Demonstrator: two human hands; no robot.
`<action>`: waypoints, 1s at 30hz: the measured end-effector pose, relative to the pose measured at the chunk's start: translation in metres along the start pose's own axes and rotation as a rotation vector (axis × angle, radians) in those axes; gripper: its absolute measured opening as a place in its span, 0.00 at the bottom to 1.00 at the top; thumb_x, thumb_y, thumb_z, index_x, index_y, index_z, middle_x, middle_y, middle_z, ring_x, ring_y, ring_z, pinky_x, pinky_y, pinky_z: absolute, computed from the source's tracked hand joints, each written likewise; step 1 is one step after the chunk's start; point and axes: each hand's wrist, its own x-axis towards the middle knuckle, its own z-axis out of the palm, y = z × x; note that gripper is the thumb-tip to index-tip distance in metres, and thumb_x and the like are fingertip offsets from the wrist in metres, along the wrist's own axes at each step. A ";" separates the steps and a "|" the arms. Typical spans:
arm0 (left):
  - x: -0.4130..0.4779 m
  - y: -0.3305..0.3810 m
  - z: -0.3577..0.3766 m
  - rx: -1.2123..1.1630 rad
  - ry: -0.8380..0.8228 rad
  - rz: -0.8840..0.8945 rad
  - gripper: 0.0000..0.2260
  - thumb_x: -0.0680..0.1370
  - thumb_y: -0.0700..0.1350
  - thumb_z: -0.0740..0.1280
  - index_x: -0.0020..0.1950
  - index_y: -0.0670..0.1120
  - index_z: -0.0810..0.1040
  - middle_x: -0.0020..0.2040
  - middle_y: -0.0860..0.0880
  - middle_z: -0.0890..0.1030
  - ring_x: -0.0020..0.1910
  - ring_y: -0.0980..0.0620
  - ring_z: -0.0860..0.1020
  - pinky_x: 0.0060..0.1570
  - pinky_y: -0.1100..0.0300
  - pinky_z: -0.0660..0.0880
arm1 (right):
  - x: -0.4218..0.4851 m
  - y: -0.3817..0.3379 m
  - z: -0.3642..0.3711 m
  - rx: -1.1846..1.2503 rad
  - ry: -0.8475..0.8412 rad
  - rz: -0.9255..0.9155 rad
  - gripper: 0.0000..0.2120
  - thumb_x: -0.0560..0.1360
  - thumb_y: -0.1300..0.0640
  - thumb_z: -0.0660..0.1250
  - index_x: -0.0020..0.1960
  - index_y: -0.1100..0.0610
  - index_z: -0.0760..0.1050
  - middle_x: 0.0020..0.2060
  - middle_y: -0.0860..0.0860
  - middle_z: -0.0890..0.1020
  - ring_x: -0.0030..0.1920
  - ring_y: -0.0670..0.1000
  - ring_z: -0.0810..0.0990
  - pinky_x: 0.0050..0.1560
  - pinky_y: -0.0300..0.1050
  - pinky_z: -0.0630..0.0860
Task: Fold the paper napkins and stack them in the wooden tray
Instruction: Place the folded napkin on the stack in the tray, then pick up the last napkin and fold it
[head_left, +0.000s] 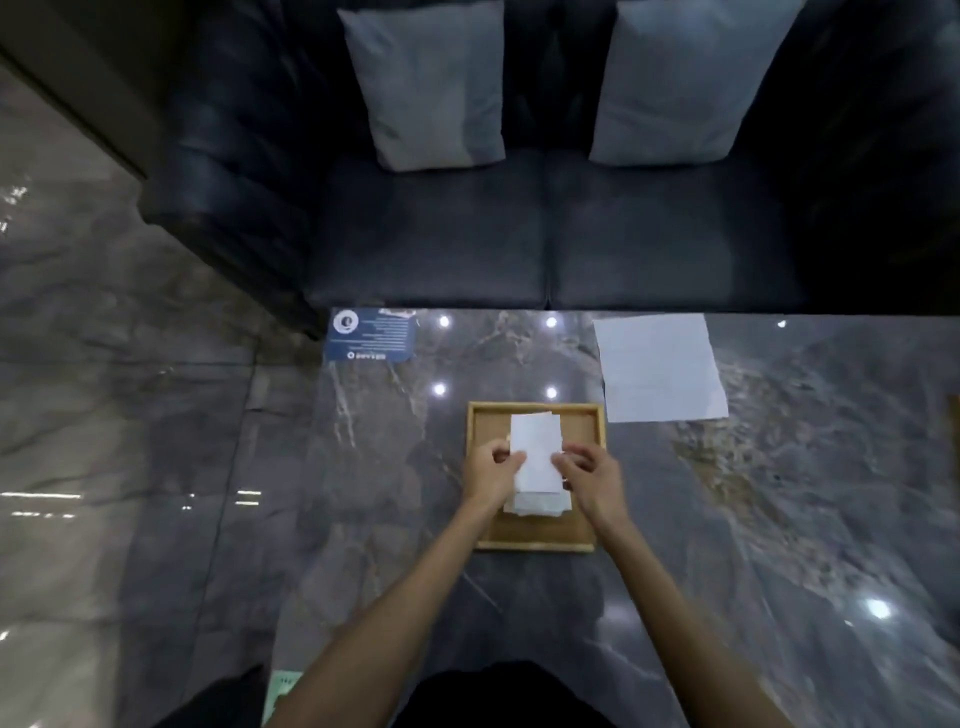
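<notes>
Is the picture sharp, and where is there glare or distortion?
Head view: slightly soft overall, the hands and held napkin a little blurred; small bright ceiling-light reflections dot the glossy table; the dim sofa loses detail; wide-angle lens bends the edges.

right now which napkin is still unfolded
The napkin lying flat on the table, beyond the tray's far right corner. It is a wide open sheet; the held napkin and the stack are narrow and folded.
</notes>
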 end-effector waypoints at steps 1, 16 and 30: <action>0.004 -0.010 0.007 0.031 -0.005 -0.026 0.02 0.79 0.39 0.69 0.46 0.43 0.78 0.42 0.49 0.79 0.40 0.54 0.76 0.28 0.75 0.68 | 0.005 0.013 0.003 -0.031 0.004 0.019 0.13 0.78 0.63 0.71 0.62 0.65 0.78 0.50 0.58 0.84 0.49 0.54 0.83 0.43 0.41 0.82; 0.026 -0.052 0.048 0.093 0.066 -0.184 0.26 0.76 0.46 0.67 0.72 0.47 0.63 0.70 0.44 0.70 0.68 0.43 0.70 0.67 0.43 0.71 | 0.024 0.067 0.029 0.003 0.138 0.118 0.31 0.84 0.47 0.60 0.82 0.56 0.53 0.79 0.56 0.64 0.76 0.57 0.66 0.75 0.59 0.66; 0.087 0.075 0.117 0.299 0.190 0.248 0.06 0.82 0.44 0.62 0.52 0.45 0.77 0.51 0.46 0.81 0.57 0.45 0.74 0.57 0.49 0.73 | 0.135 0.040 -0.105 -0.047 0.607 0.001 0.10 0.81 0.64 0.62 0.58 0.65 0.79 0.54 0.64 0.82 0.56 0.63 0.81 0.59 0.53 0.75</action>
